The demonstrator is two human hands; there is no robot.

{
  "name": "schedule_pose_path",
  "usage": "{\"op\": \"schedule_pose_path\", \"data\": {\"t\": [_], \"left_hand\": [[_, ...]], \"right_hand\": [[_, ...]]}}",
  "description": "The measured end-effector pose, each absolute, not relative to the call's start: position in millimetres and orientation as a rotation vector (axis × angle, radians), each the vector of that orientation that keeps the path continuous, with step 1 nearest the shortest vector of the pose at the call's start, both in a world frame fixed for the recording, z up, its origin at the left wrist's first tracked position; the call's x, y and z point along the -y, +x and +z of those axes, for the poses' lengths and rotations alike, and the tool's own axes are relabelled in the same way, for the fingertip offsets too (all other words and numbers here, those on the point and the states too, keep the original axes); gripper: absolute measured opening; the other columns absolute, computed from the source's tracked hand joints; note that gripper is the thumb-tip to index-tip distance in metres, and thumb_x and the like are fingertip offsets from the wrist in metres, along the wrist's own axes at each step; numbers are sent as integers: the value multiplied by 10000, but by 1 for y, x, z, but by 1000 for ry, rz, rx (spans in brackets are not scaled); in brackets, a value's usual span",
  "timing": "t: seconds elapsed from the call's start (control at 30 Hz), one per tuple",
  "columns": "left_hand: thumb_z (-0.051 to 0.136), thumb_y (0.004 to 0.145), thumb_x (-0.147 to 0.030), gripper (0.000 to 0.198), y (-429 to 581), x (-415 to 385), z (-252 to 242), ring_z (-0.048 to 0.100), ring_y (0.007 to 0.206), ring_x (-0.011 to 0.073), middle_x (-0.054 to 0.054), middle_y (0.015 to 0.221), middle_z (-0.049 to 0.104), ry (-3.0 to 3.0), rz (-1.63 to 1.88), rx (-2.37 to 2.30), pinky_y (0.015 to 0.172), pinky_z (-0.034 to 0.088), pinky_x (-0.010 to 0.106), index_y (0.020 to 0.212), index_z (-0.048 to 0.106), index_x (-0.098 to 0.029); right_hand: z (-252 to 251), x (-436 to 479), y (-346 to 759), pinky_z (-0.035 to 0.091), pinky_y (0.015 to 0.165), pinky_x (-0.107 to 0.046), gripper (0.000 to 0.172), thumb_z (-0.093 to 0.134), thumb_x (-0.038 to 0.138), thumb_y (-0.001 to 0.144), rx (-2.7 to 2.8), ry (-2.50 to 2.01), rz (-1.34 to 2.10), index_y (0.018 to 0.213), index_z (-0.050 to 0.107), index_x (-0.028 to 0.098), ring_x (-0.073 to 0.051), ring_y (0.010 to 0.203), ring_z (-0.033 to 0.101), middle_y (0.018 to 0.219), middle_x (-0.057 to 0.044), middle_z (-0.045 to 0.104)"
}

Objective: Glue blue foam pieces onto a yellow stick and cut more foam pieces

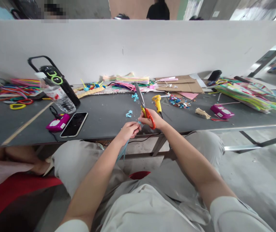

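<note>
Seen from my head, looking forward and down, the fingers of my left hand (127,131) are pinched on a bunch of blue strips (122,152), whose long ends hang down past the front edge of the bench (104,120), above my lap. The fingers of my right hand (155,118) are wrapped about the orange-handled scissors (150,119), the blades pointing up and away from me; whether they are fully together I cannot tell. My two hands meet just above the front of the bench, a short blue end showing between my fingertips. Just beyond them lie small blue pieces (129,113) in a loose cluster, with a second cluster (135,97) farther back near the scissor blades. To the right of my right hand is a yellow glue gun (157,103), and past it a scatter of small colourful bits (180,102). Well to the left, a phone (74,124) lies just beside a purple box (58,123), with a clear bottle (60,98) behind and a black flask (68,88) tilted in my view.
</note>
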State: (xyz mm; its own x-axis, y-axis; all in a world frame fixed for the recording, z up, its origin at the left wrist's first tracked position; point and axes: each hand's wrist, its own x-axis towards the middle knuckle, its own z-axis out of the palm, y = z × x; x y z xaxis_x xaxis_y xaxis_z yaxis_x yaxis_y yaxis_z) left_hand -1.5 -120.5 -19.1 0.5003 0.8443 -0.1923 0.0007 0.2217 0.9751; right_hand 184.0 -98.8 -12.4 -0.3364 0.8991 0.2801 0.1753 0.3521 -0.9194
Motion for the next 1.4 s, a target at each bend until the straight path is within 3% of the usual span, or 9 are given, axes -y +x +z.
{"op": "schedule_pose_path", "data": {"t": [0.17,0.37,0.6,1.4], "left_hand": [[659,825,-379,259,-6,118,-18,262,408,38,-62,541,349,1229,763,-883,406,150,193,714,567,-163],[678,826,-433,306,-33,96,-11,286,428,42,-60,557,353,1295,1028,-1014,417,178,190,720,563,-171],[655,828,-423,278,-54,78,-5,245,414,51,-76,535,307,1281,1273,-1018,417,177,196,721,561,-183],[645,847,-381,254,-42,84,-9,273,408,51,-67,537,329,1304,1142,-941,423,184,202,723,574,-172]], "right_hand": [[-7,101,184,463,547,-290,435,770,528,742,1683,-1006,1097,808,476,213,-142,554,557,645,28,581],[0,102,200,363,417,-255,501,720,616,785,1623,-1187,1269,686,446,209,-99,438,455,562,33,483],[7,110,210,334,413,-239,565,737,696,701,1880,-1316,1341,667,469,200,-90,451,424,548,44,459],[1,111,195,291,462,-254,559,671,698,755,2084,-1292,1143,616,468,197,-98,488,403,571,29,442]]}}
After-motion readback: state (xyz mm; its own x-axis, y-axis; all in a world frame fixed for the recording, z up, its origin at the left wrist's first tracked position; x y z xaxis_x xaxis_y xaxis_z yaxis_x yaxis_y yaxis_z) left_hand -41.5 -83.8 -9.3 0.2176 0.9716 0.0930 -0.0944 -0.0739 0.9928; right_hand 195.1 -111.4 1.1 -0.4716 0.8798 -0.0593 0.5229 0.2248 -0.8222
